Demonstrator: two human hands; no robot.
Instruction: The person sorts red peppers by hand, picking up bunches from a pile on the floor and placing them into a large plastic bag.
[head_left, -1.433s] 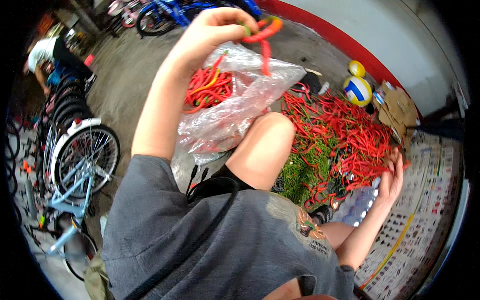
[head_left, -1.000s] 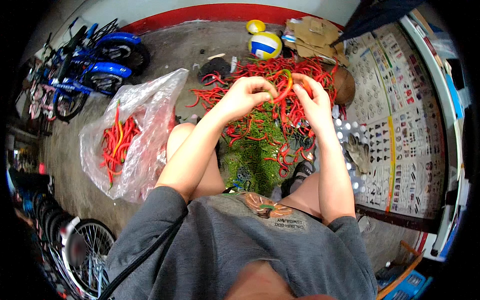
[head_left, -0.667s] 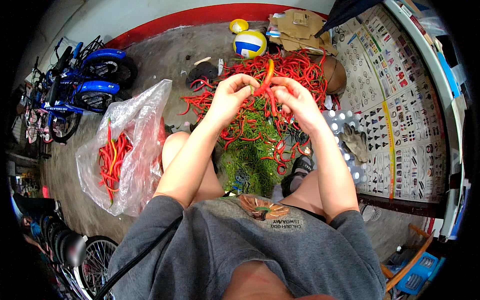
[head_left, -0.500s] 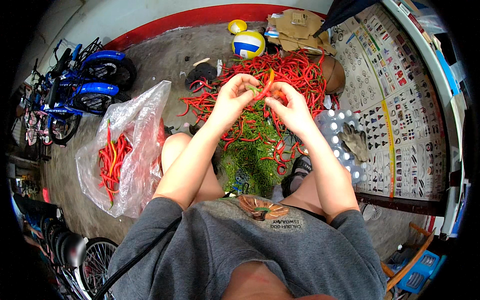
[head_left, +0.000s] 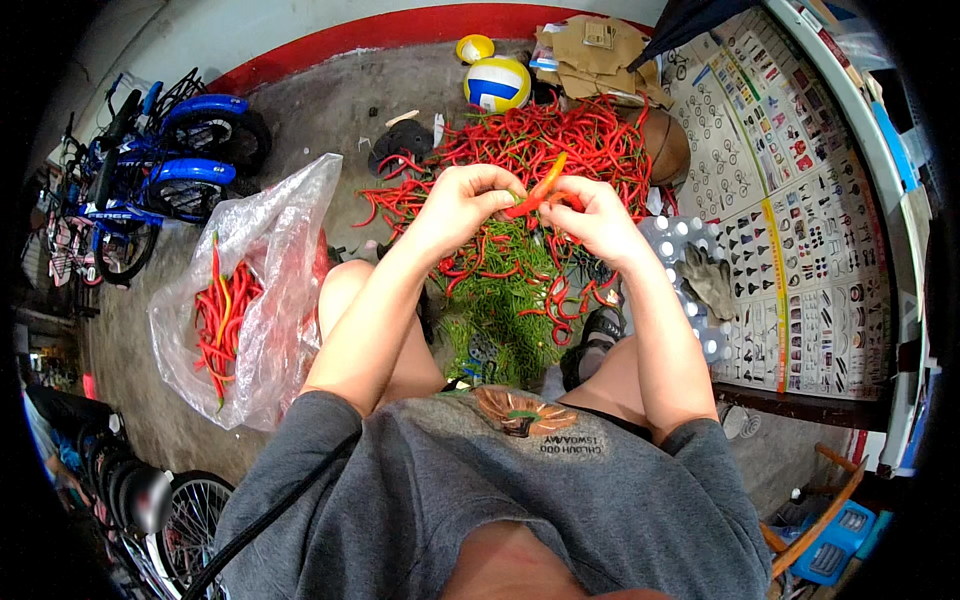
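Concrete floor (head_left: 330, 120): grey, bounded at the far side by a red-painted wall base.

Blue bicycles (head_left: 170, 170): parked at the far left; a further bicycle wheel (head_left: 190, 520) shows at the lower left.

Illustrated chart sheets (head_left: 790, 230): laid out along the person's right side, printed with rows of small pictures.

Heap of red chillies (head_left: 560, 150): spread on the floor ahead of the knees, with a mound of green stems (head_left: 500, 310) nearer the person, between the legs.

Clear plastic bag (head_left: 270, 260): stands open just beside the left knee, holding a bundle of red, orange and green chillies (head_left: 220, 320).

Flattened cardboard (head_left: 590, 50): against the far wall, next to a volleyball (head_left: 497, 83) in white, blue and yellow, with a small yellow ball (head_left: 475, 47) behind it.

Grey work glove (head_left: 712, 282): lying on the chart sheets to the right of a pack of water bottles (head_left: 680, 250).

Left hand (head_left: 462, 200): raised over the heap, fingers curled, thumb and fingertips pinching the green stalk end of a single chilli.

Right hand (head_left: 592, 215): close beside the left, fingers closed on the lower red part of the same chilli.

Held chilli (head_left: 540, 186): orange-red, slanting up between both hands, above the heap and clear of it.
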